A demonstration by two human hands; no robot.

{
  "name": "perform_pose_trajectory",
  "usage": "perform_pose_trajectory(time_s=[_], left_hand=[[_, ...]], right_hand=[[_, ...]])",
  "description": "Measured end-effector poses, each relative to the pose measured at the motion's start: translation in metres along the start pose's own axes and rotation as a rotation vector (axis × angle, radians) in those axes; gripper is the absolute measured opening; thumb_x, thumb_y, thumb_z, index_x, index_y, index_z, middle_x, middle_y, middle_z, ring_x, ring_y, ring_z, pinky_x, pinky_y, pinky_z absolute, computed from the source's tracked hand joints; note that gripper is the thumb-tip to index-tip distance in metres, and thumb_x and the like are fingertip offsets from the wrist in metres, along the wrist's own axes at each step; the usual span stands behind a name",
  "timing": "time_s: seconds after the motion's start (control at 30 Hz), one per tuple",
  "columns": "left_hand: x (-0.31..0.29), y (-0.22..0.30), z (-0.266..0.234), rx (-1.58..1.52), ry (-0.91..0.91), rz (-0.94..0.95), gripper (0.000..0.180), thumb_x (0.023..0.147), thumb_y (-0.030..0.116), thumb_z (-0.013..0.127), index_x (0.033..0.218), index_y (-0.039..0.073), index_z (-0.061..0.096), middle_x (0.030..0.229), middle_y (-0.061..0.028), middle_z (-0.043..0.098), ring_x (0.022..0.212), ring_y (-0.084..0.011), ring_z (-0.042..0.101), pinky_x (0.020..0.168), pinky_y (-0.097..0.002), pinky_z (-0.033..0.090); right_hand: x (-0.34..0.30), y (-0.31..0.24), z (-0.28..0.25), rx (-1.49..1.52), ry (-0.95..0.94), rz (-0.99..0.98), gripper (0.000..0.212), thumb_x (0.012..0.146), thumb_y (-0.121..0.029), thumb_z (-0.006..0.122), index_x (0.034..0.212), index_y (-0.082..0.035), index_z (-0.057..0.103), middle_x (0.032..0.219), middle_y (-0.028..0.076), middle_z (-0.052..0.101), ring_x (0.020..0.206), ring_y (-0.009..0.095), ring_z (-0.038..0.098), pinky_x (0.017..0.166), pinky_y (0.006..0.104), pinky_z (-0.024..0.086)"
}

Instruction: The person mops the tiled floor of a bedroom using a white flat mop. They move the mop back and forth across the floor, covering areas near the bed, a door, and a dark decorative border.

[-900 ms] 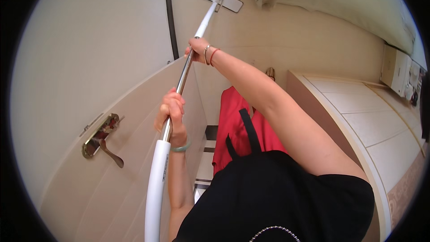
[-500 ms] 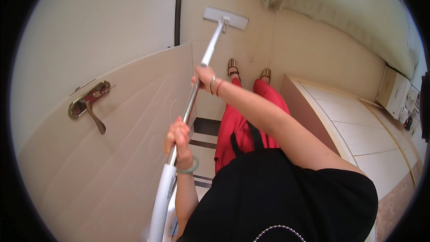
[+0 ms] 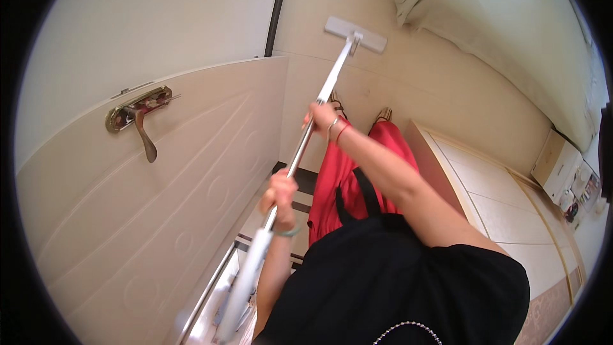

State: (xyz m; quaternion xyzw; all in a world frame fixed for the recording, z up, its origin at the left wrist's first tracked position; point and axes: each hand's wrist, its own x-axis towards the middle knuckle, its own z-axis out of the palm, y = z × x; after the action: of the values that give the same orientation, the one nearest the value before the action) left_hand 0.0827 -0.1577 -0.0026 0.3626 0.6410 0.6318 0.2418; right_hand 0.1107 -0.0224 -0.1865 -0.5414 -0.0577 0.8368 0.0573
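I see left hand [image 3: 279, 191] and right hand [image 3: 323, 119] clamping the mop [image 3: 301, 151] (mid-sweep, apparently); next stroke should need its head [image 3: 355, 30] flat.

You had soft, moderate light, warm on the floor [image 3: 447, 83]. Your left hand [image 3: 278, 193] and the white mop handle [image 3: 246, 281] were blurred, and the door [image 3: 185, 179] curved near the dark border.
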Motion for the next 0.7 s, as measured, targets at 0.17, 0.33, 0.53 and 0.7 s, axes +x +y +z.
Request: perform_pose_trajectory(time_s=[0.17,0.33,0.53,0.7], left_hand=[[0.082,-0.047,0.070,0.080,-0.079,0.045,0.025,0.086,0.003,0.042,0.063,0.006,0.032,0.061,-0.0042,0.044,0.062,-0.0136,0.047,0.089,-0.0416,0.039],[0.152,-0.066,0.098,0.031,-0.066,0.031,0.028,0.090,0.006,0.041,0.063,0.006,0.031,0.060,-0.0023,0.044,0.061,-0.0110,0.046,0.086,-0.0375,0.042],[0.082,-0.020,0.082,0.164,-0.058,0.001,0.024,0.087,0.004,0.044,0.065,0.003,0.036,0.070,-0.0086,0.057,0.058,-0.0106,0.049,0.085,-0.0396,0.045],[0.062,0.056,0.046,0.180,-0.160,-0.080,0.025,0.084,0.000,0.040,0.061,0.006,0.033,0.057,-0.0040,0.045,0.062,-0.0129,0.050,0.085,-0.0435,0.042]], right_hand=[[0.081,-0.122,-0.005,-0.064,-0.064,-0.137,0.007,0.081,-0.007,0.042,0.086,-0.002,0.040,0.059,0.007,0.048,0.049,0.020,0.054,0.048,0.0383,0.053],[0.104,-0.198,0.011,0.032,0.031,-0.167,0.009,0.082,-0.009,0.044,0.089,-0.005,0.040,0.060,0.004,0.045,0.048,0.015,0.051,0.045,0.0355,0.049],[0.071,-0.114,-0.013,0.016,0.065,-0.115,0.007,0.082,-0.012,0.042,0.087,-0.008,0.042,0.056,0.006,0.051,0.043,0.020,0.053,0.037,0.0362,0.046],[-0.013,-0.044,0.007,0.150,0.067,0.004,0.008,0.080,-0.009,0.042,0.086,-0.004,0.041,0.058,0.008,0.049,0.045,0.019,0.051,0.040,0.0362,0.047]])
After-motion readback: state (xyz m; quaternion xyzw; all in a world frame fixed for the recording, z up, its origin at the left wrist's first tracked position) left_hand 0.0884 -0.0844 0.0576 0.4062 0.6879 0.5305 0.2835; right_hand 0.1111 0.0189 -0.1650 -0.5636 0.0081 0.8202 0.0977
